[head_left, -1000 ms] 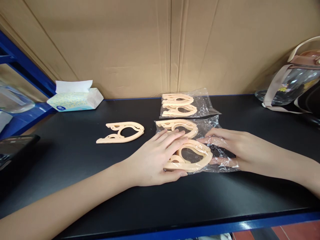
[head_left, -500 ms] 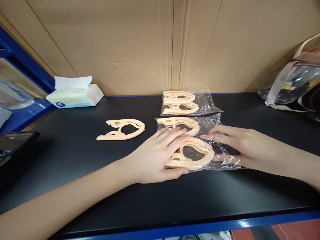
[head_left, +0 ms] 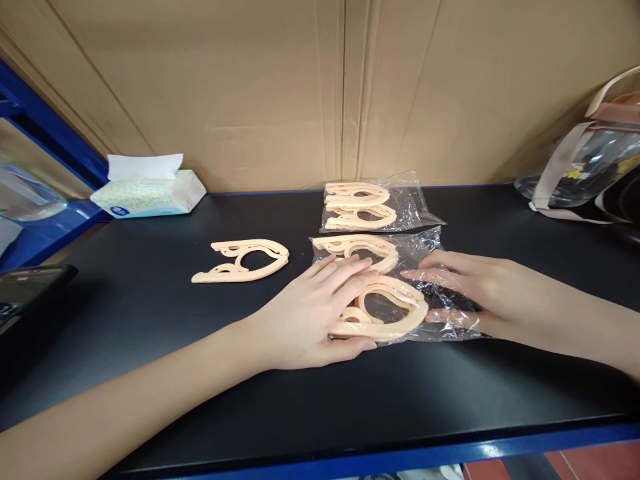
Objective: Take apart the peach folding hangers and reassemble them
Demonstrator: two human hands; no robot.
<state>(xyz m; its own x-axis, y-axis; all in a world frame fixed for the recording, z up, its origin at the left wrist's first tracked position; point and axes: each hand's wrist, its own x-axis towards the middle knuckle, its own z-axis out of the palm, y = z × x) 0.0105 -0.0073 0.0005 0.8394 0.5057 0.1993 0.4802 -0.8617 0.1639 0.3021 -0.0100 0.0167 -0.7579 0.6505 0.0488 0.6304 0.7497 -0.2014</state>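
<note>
My left hand (head_left: 310,313) grips a peach plastic folding hanger (head_left: 395,313), thumb under its near edge and fingers over its left end, at the mouth of a clear plastic bag (head_left: 425,293). Another peach hanger (head_left: 357,248) lies inside that bag. My right hand (head_left: 470,290) rests on the bag's right part, fingers spread and thumb tucked in the plastic, holding it. A second clear bag (head_left: 405,207) with two peach hangers (head_left: 357,205) lies just behind. One loose hanger (head_left: 245,259) sits on the black tabletop (head_left: 150,320) to the left.
A tissue pack (head_left: 147,193) stands at the back left beside a blue shelf frame (head_left: 45,127). A dark phone-like object (head_left: 25,287) lies at the left edge. A clear bag with beige straps (head_left: 585,167) sits at the back right. A cardboard wall (head_left: 320,87) closes the back.
Almost nothing differs. The view shifted slightly and both hands kept their places on the hanger and bag.
</note>
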